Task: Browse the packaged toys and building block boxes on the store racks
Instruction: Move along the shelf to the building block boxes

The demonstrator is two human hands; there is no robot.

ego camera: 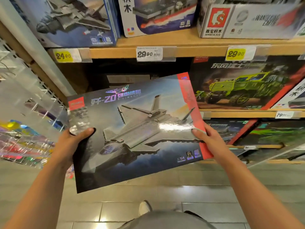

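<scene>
Both hands are holding the jet box (137,129) out in front, mid-frame, its printed face turned up toward the camera. The box is lying tilted, long axis running from lower left to upper right of the picture, top edge leaning toward the rack (189,52). Behind that top edge, in the centre of the frame, a dark gap (125,70) is showing on the shelf, just left of the truck box (244,85). So the shelf is sitting straight ahead and a little above the hands, and the box's far edge is already nearest to it.

The left hand (74,142) is gripping the box's left edge, thumb (85,131) pressing on the face, the other fingers going out of sight underneath. The right hand (208,138) is clamping the red right edge the same way, thumb on top near the glare patch, fingers hidden below. Neither hand is loose; both are grasping the box, roughly level with each other, one at each short end.

My read: this is the looking-over step, and whether the box goes back into that gap or gets turned over, both hands are placed well for it.
</scene>
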